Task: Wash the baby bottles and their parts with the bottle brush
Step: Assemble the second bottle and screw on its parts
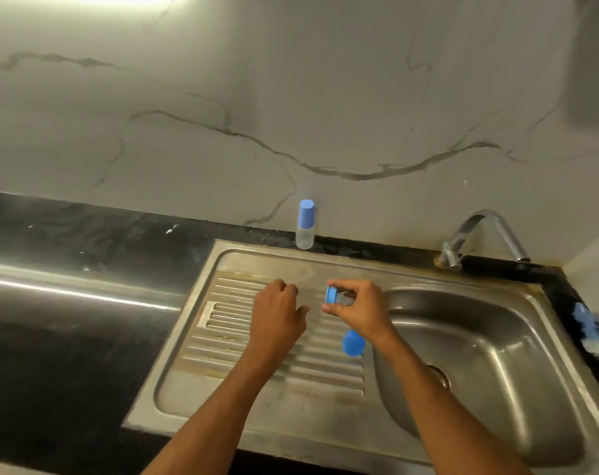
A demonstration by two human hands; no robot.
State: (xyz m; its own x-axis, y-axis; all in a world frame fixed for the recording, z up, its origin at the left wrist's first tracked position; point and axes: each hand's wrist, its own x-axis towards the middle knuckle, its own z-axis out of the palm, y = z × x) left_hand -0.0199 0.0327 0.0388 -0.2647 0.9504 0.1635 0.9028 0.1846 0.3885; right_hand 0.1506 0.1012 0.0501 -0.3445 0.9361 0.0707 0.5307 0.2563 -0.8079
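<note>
My right hand [358, 308] grips a clear baby bottle [340, 298] lying sideways, its blue collar ring [331, 294] pointing left, above the ribbed drainboard [229, 341]. My left hand [277, 308] hovers just left of it, fingers loosely curled and holding nothing. A blue cap [353, 343] lies on the drainboard under my right wrist. A second clear bottle with a blue cap [305, 223] stands upright at the back edge against the wall. The bottle brush [589, 332], blue and white, lies on the black counter at the far right.
The steel sink basin [489, 341] with its drain [438, 375] is on the right, under a chrome tap [486, 234]. Black countertop [68, 303] stretches to the left. A marble wall rises behind.
</note>
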